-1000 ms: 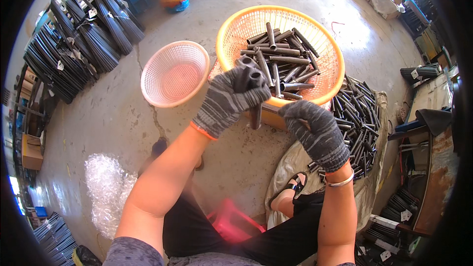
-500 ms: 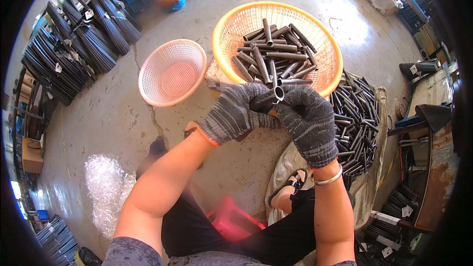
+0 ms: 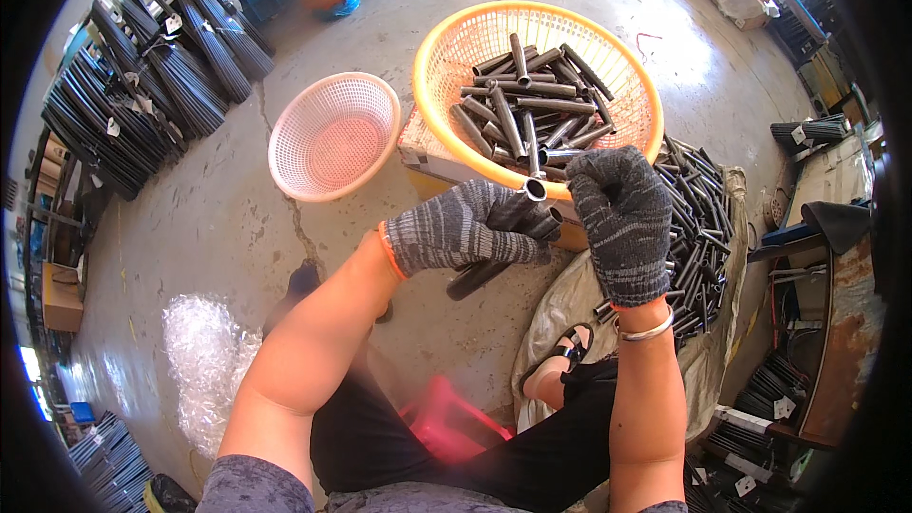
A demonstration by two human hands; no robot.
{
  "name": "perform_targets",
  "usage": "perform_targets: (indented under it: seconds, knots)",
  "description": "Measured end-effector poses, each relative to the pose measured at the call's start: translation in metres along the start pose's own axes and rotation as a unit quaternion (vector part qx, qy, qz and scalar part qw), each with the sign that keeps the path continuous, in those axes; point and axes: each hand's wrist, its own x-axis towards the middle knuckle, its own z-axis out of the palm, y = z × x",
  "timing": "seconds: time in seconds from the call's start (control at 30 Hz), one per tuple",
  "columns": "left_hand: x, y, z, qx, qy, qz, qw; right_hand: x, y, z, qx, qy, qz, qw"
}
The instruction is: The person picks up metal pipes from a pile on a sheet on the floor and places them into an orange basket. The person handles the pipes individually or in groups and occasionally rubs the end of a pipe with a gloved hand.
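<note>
My left hand, in a grey striped knit glove, is wrapped round a few short black metal tubes. One open tube end faces up beside the thumb, and another end shows just right of it. My right hand, gloved alike, is curled closed at the near right rim of the orange-yellow plastic basket. Whatever its fingers may pinch is hidden. Inside that basket lie many loose metal tubes of the same sort.
Under the basket stands a box. A pink basket sits on the floor to the left. At right a heap of tubes lies on a pale woven sack. Clear plastic wrap lies at lower left; bundled rods stand behind.
My right hand has come away from the tube mouth, moving right and slightly up. My left hand keeps hold of the tubes, which have tilted so their lower ends show.
</note>
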Motion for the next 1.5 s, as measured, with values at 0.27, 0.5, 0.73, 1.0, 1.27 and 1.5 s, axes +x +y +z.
perform_targets:
  seconds: [0.27,0.5,0.73,1.0,1.27,1.5]
  knots:
    - [-0.001,-0.003,-0.008,-0.055,-0.020,-0.024,0.998,0.000,-0.007,0.001,0.017,0.038,-0.044,0.998]
    - [-0.002,-0.011,-0.009,0.001,0.003,-0.056,0.998,0.016,0.030,-0.034,0.189,0.073,0.117,0.972]
    - [0.002,-0.019,-0.012,-0.036,0.041,-0.061,0.997,0.014,0.032,-0.030,0.182,0.099,0.127,0.970]
    - [0.005,-0.015,-0.002,0.161,0.105,0.060,0.980,0.000,-0.011,-0.012,0.212,-0.093,0.141,0.963]
    - [0.009,-0.024,0.004,0.229,0.157,0.129,0.952,-0.005,-0.007,0.010,0.164,-0.110,0.022,0.980]
    - [-0.002,-0.010,-0.009,-0.149,0.049,0.019,0.988,-0.005,-0.008,0.007,0.130,-0.107,0.035,0.985]
